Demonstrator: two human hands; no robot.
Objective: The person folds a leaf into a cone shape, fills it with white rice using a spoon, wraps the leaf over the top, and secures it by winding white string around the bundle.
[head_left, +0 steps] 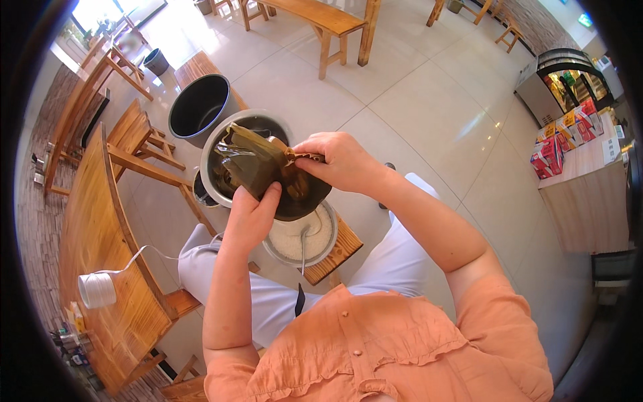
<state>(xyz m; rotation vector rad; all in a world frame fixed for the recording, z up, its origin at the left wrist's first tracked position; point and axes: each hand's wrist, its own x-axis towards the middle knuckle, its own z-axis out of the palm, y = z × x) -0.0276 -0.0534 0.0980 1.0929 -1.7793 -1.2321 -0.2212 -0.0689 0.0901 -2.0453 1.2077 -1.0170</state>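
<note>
Broad, dark green leaves (258, 164), wet and shiny, are held up in front of me between both hands. My left hand (251, 214) grips their lower edge, thumb on top. With its fingers pinched together, my right hand (341, 161) holds the narrow stem ends on the right. Behind the leaves is a metal basin (206, 164), its contents partly covered by them. Nearer to me, below the leaves, sits a bowl of white rice (288, 244). A metal spoon (303, 251) stands in the rice, its handle toward me.
A wooden bench (341, 251) between my knees bears the bowl. Beyond the basin stands a black bucket (199, 107). On the wooden table (114, 268) at left lies a spool of white string (97, 290), its strand trailing to my knee. Red boxes (566, 141) sit on a counter at right.
</note>
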